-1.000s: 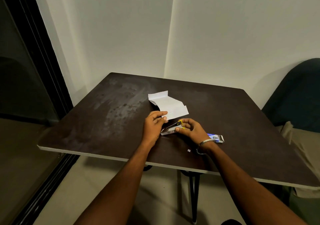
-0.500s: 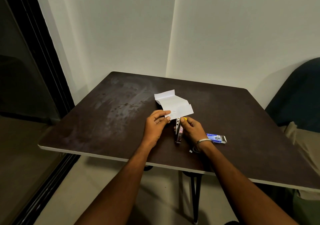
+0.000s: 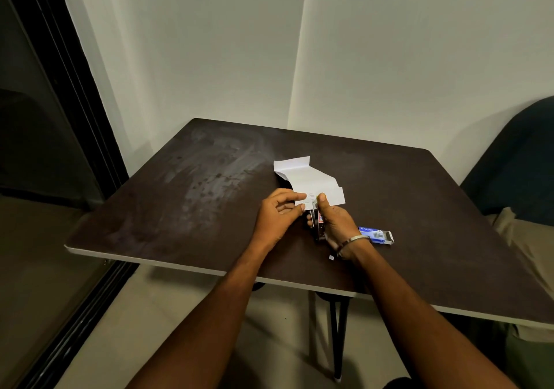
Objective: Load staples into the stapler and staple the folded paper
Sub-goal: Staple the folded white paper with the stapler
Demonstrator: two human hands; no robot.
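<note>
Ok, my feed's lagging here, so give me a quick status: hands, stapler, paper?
Left hand pinches folded paper at near edge. Right hand grips stapler, nose at that edge. Staple box lies aside, nothing in the way.

Dark table [image 3: 186, 209], paper [image 3: 311, 179], staple box [image 3: 376, 235]

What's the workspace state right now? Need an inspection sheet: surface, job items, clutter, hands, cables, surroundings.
Surface: dark table, pale smears on its left part.
Job items: folded paper lies on the table; stapler at the paper's near edge; staple box lies to the right, end flap open.
Clutter: small white scrap near the front edge.
Hands: left hand pinches the paper's near edge; right hand grips the stapler, thumb on its top end.
Cables: nothing seen.
Surroundings: pale walls behind, dark door frame at left, dark seat at right.
</note>
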